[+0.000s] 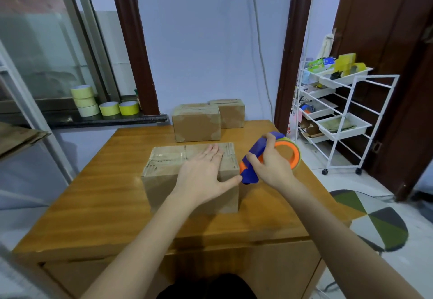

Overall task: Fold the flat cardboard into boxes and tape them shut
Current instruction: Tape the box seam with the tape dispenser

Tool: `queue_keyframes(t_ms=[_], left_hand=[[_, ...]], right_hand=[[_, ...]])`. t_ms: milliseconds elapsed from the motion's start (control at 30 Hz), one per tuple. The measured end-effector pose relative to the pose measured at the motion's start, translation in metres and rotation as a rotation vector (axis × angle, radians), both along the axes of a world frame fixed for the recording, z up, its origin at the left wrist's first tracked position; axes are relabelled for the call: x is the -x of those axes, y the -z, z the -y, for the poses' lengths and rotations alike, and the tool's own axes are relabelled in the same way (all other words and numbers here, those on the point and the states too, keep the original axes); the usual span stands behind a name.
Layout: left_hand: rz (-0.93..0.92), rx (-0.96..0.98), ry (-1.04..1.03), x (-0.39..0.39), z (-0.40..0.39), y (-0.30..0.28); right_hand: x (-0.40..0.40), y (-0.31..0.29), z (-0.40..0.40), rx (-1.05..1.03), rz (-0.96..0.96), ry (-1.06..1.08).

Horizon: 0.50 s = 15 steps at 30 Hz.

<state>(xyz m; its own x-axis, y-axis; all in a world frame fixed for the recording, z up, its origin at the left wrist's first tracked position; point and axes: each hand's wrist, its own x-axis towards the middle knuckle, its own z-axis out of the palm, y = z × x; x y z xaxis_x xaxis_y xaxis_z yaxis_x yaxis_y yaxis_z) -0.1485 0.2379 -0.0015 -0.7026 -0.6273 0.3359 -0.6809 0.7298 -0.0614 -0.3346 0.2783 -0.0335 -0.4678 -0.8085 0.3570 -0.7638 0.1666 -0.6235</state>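
Observation:
A closed cardboard box (164, 181) with clear tape across its top sits in the middle of the wooden table (98, 195). My left hand (203, 174) lies flat on the box's top near its right end, fingers straight, thumb over the right edge. My right hand (269, 162) grips a blue and orange tape dispenser (255, 158) held against the box's right side. Two more taped boxes, one (196, 123) in front and one (230, 112) behind it, stand at the table's far edge.
Several rolls of yellow and white tape (107, 106) sit on the window ledge at the left. A white wire trolley (337, 116) with trays stands to the right of the table. Flat cardboard (18, 137) lies at the left edge. A patterned mat (375, 216) covers the floor on the right.

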Motion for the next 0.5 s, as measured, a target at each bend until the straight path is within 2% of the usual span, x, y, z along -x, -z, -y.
queue_keyframes(t_ms=[267, 500], left_hand=[[-0.010, 0.024, -0.001, 0.001, -0.002, -0.001], [-0.025, 0.024, -0.009, 0.001, -0.003, -0.002]], right_hand=[[0.027, -0.009, -0.001, -0.015, -0.434, 0.083], [0.032, 0.019, -0.007, -0.006, -0.387, -0.142]])
